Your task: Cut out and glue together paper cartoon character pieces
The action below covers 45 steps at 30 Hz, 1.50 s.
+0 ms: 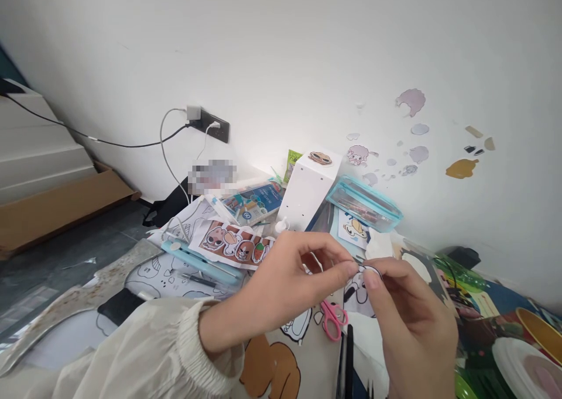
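My left hand (307, 267) comes in from a pale sleeve, thumb and forefinger pinched together. Close by on the right, my right hand (408, 317) is also pinched. Between the fingertips is a small white paper cutout (369, 268) with a dark outline, mostly covered by the fingers. Below the hands lie pink-handled scissors (333, 322) and dark tweezers (349, 358). Under the left wrist is a brown cartoon drawing (270, 367). Behind the fingers lies a white paper piece with black outlines, partly hidden.
At the back stand a white box (307, 182) and a clear blue-edged pencil case (366, 203). A light-blue paper trimmer (202, 261) and a printed cartoon strip (237, 244) lie left. Cutouts (410, 102) stick to the wall. Cables hang from a socket (213, 125).
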Available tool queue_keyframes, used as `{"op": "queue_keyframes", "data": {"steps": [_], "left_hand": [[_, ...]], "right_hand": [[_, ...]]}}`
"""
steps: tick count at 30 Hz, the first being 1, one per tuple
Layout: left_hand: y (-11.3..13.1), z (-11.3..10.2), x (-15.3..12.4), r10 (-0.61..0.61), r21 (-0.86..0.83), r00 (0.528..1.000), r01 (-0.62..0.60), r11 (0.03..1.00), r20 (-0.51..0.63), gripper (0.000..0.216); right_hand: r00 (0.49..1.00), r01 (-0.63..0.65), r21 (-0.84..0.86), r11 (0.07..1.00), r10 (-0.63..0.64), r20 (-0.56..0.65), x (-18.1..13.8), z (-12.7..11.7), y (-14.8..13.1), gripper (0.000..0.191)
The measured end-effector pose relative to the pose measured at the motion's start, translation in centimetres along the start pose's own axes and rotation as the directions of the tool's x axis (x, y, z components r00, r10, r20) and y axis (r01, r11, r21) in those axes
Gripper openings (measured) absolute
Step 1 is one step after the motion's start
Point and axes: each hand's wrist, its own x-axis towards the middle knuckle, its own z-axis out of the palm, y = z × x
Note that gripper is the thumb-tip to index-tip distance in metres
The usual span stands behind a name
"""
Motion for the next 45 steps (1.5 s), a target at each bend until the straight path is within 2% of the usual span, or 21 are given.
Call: {"op": "queue_keyframes", "data": {"steps": [5, 7, 9, 11, 16, 18, 23, 26, 32, 35, 38, 42, 45], "left_hand": [[-0.1, 0.3, 0.1, -0.043, -0.044, 0.998, 0.040, 0.998, -0.054, 0.018], [-0.1, 0.4, 0.1, -0.053, -0.058, 0.996, 0.049, 0.997, -0.071, 0.018], [-0.2, 0.5, 0.0, -0.055, -0.067, 0.996, 0.050, 0.996, -0.077, 0.017], [-0.2, 0.5, -0.1, -0.047, -0.070, 0.996, 0.041, 0.997, -0.079, 0.016], [-0.2, 0.8, -0.1, -0.022, -0.039, 0.995, 0.019, 0.999, -0.098, 0.015], [-0.1, 0.9, 0.0, -0.017, -0.033, 0.995, 0.013, 0.999, -0.103, 0.015], [0.1, 0.8, 0.0, -0.009, -0.070, 0.996, 0.002, 0.998, -0.091, 0.014], [0.1, 0.9, 0.0, -0.004, -0.081, 0.996, -0.003, 0.997, -0.085, 0.014], [-0.2, 0.9, 0.0, -0.022, -0.142, 0.996, 0.009, 0.990, -0.088, 0.013], [-0.7, 0.7, 0.1, -0.082, -0.253, 0.994, 0.062, 0.966, -0.069, 0.014], [-1.4, 0.5, 0.5, -0.152, -0.388, 0.988, 0.146, 0.910, 0.016, 0.019], [-1.9, 0.5, 0.8, -0.200, -0.502, 0.972, 0.233, 0.833, 0.119, 0.031], [-1.8, 0.3, 0.8, -0.200, -0.505, 0.974, 0.228, 0.833, 0.111, 0.034]], "right_hand": [[0.995, 0.061, -0.085, 0.995, -0.067, -0.071, -0.2, 0.0, 0.2, 0.012], [0.979, 0.187, -0.103, 0.977, -0.193, -0.059, 0.0, 0.1, 0.6, 0.008], [0.939, 0.324, -0.130, 0.937, -0.335, -0.078, 0.1, 0.1, 0.9, 0.007], [0.904, 0.393, -0.163, 0.905, -0.413, -0.114, 0.2, 0.3, 1.0, 0.009], [0.899, 0.409, -0.155, 0.899, -0.427, -0.102, 0.1, 0.3, 0.9, 0.012], [0.902, 0.400, -0.127, 0.908, -0.414, -0.121, 0.0, 0.2, 1.0, 0.012], [0.932, 0.350, -0.101, 0.931, -0.357, -0.060, 0.2, 0.0, 1.2, 0.013], [0.940, 0.310, -0.094, 0.946, -0.320, -0.122, 0.2, 0.3, 1.1, 0.008], [0.980, 0.114, -0.093, 0.989, -0.127, -0.151, 0.0, 0.3, 0.6, 0.007], [1.000, 0.008, -0.096, 0.995, -0.010, -0.020, 0.2, -0.5, 0.9, 0.014], [0.989, -0.073, -0.053, 0.996, 0.080, 0.126, 0.6, -1.4, 1.4, 0.014], [0.965, -0.201, 0.042, 0.979, 0.190, 0.181, 0.7, -1.9, 1.8, 0.015], [0.955, -0.249, 0.107, 0.963, 0.225, 0.196, 0.5, -1.7, 1.8, 0.014]]}}
